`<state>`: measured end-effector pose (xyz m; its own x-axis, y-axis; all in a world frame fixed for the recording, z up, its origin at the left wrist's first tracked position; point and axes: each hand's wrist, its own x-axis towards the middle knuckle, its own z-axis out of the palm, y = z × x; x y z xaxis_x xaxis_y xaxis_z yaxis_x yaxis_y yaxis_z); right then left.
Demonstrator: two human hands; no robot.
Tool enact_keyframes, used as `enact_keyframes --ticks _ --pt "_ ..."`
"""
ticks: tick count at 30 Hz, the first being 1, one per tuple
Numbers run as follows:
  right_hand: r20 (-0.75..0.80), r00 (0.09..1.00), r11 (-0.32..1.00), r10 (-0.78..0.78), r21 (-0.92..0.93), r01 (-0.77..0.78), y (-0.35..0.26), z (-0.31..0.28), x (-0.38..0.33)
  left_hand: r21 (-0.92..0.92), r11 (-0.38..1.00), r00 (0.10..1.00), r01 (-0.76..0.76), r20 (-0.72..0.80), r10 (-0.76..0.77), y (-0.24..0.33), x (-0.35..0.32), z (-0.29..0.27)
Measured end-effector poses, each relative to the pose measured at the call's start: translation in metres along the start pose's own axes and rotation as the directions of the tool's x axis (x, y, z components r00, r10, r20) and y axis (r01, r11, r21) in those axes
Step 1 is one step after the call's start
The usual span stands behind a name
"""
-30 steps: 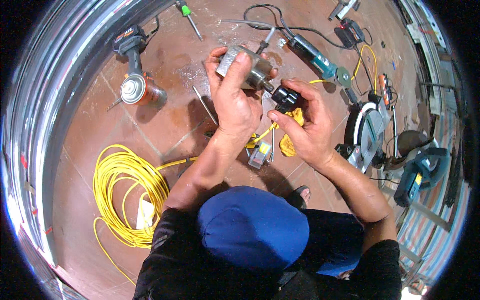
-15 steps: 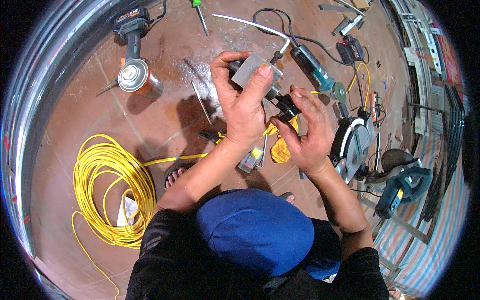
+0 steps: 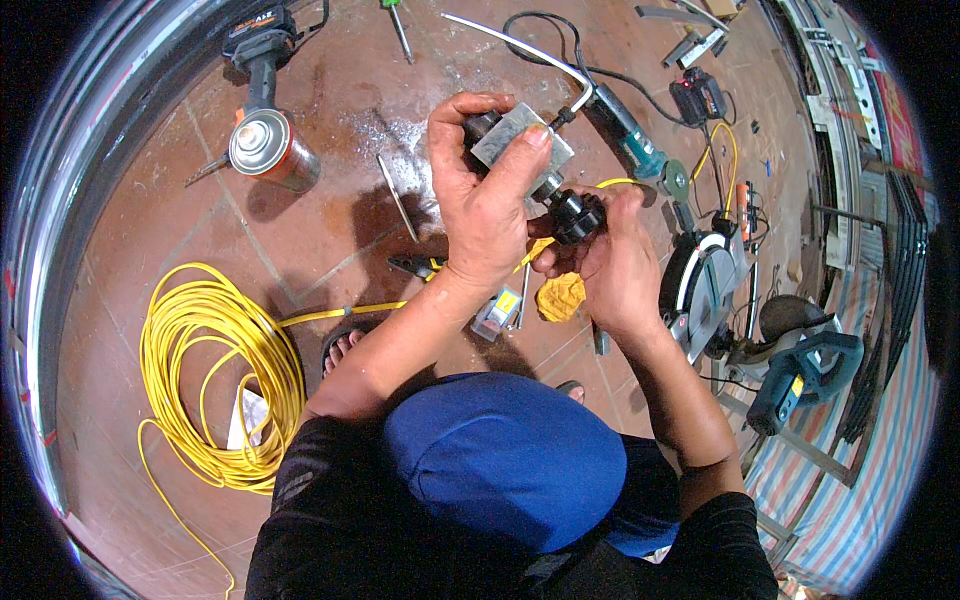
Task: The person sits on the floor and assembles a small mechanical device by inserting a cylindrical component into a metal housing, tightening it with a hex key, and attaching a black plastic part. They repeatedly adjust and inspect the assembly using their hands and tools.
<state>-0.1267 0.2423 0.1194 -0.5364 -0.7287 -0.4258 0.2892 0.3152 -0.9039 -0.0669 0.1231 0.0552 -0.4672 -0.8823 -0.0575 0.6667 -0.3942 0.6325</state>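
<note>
My left hand (image 3: 485, 215) grips a silvery metal block (image 3: 522, 138), its thumb pressed flat on the block's face. A black cylindrical part (image 3: 480, 127) sticks out of the block's far left side, beneath my curled fingers. From the block's right corner a black fitting leads into a bent white tube (image 3: 588, 92). A short metal shaft joins the block to a round black knob (image 3: 576, 216) at its lower right. My right hand (image 3: 622, 268) is closed about that knob from the right and below, with some fingers hidden behind it.
Coiled yellow hose (image 3: 215, 400) lies at left. A spray can (image 3: 270, 148) stands beside a cordless drill (image 3: 262, 70). An angle grinder (image 3: 630, 140) and a yellow cloth (image 3: 560, 297) are near my right hand. A mitre saw (image 3: 800, 370) stands at right; a metal rod (image 3: 397, 198) lies on the floor.
My right hand has turned and moved lower around the knob, its fingers now curled behind it rather than spread. The left hand keeps its grip on the block, shifted slightly right.
</note>
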Motion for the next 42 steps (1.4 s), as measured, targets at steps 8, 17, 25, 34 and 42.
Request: enact_keyframes --ticks 8,17,25,34,42 --pt "-0.001 0.718 0.592 -0.696 -0.567 0.573 0.023 -0.001 0.006 0.082 0.996 0.998 -0.031 -0.044 0.034 -0.002 0.001 0.000" --pt "-0.066 0.957 0.954 0.281 0.126 -0.271 0.000 -0.007 0.005 0.022 0.999 0.998 0.033 -0.050 -0.032 -0.004 0.000 -0.002" --pt "0.071 0.841 0.510 -0.536 -0.767 0.390 0.003 -0.002 -0.002 -0.138 0.979 0.982 0.150 -0.098 -0.164 -0.006 -0.001 -0.002" --pt "0.098 0.804 0.628 -0.586 -0.572 0.527 0.030 -0.026 0.005 -0.137 0.974 0.970 0.181 -0.137 -0.200 -0.005 0.001 -0.001" --pt "0.201 0.713 0.395 -0.671 -0.718 0.573 0.025 -0.026 0.003 -0.171 0.965 0.962 0.200 -0.154 -0.227 -0.002 0.001 -0.001"
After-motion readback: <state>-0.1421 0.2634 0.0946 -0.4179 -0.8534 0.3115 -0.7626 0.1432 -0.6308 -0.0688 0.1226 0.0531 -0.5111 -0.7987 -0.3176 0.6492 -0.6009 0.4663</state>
